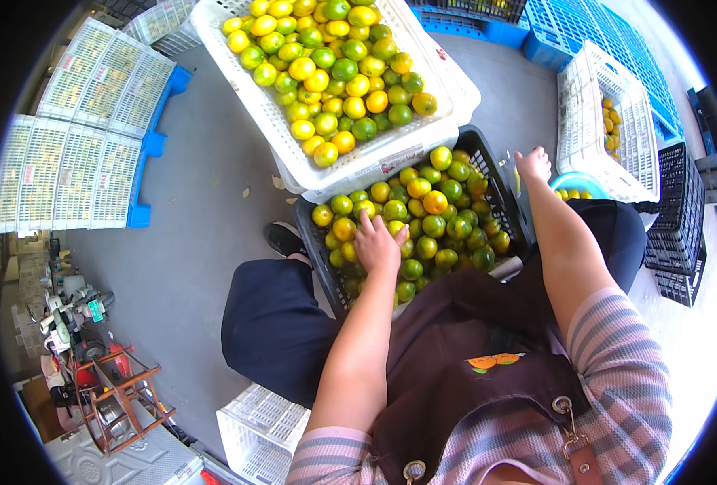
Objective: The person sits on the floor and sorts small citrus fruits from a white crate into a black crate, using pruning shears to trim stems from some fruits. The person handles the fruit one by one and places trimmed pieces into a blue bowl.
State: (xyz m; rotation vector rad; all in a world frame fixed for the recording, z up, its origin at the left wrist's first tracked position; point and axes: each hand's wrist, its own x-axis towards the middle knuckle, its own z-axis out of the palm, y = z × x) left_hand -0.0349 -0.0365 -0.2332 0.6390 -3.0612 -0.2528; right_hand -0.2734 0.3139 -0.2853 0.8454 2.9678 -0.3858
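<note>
My left hand point(379, 245) lies on the green and yellow citrus fruits point(434, 226) in the black plastic crate point(320, 267), its fingers spread and touching several of them. The crate stands between my knees, with its near edge partly hidden by my dark apron. Past the crate's right side, my right hand point(534, 165) is held out with thumb and fingers apart, and I see nothing in its grasp. Beneath that wrist is a light blue basin point(578, 180) with some yellow fruits. Clear plastic and a blurred yellow patch show beside the hand.
A white plastic crate point(252, 112) heaped with citrus rests on another ahead. Rightward stand a white crate point(607, 115) with a few fruits and stacked black crates point(677, 206). Filled white crates point(79, 173) sit on a blue pallet point(140, 206) leftward. A white crate point(261, 424) lies behind my left leg.
</note>
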